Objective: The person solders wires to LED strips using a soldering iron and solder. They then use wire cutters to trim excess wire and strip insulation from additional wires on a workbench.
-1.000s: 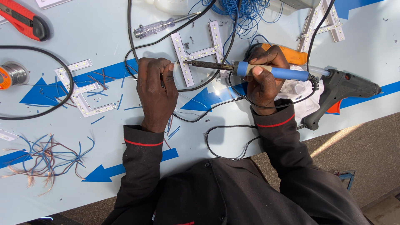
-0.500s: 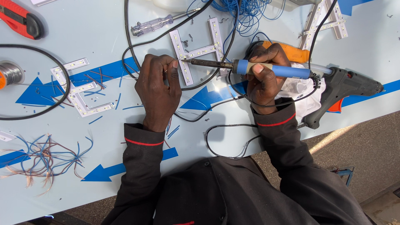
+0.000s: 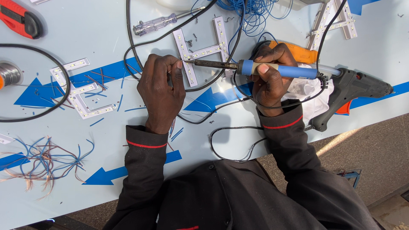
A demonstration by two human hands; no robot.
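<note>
My right hand (image 3: pixel 270 79) grips a blue-handled soldering iron (image 3: pixel 272 69), held level with its tip pointing left onto a white H-shaped LED strip frame (image 3: pixel 203 52) on the pale table (image 3: pixel 106 140). My left hand (image 3: pixel 162 89) rests by the left leg of that frame, fingers pinched together right at the iron's tip, apparently on a thin wire; what is pinched is too small to see. Black cables (image 3: pixel 230 140) loop under and around both wrists.
A black hot-glue gun (image 3: pixel 351 91) lies right of my right hand on white cloth. Another LED frame (image 3: pixel 79 91) sits left, a third (image 3: pixel 330 21) top right. A screwdriver (image 3: pixel 155 24), solder spool (image 3: pixel 8 74), red tool (image 3: pixel 21 19), and wire bundles (image 3: pixel 42 159) lie around.
My left hand moved up and right to the LED frame, its fingers closing at the iron's tip. The soldering iron's tip came down onto the frame's left leg.
</note>
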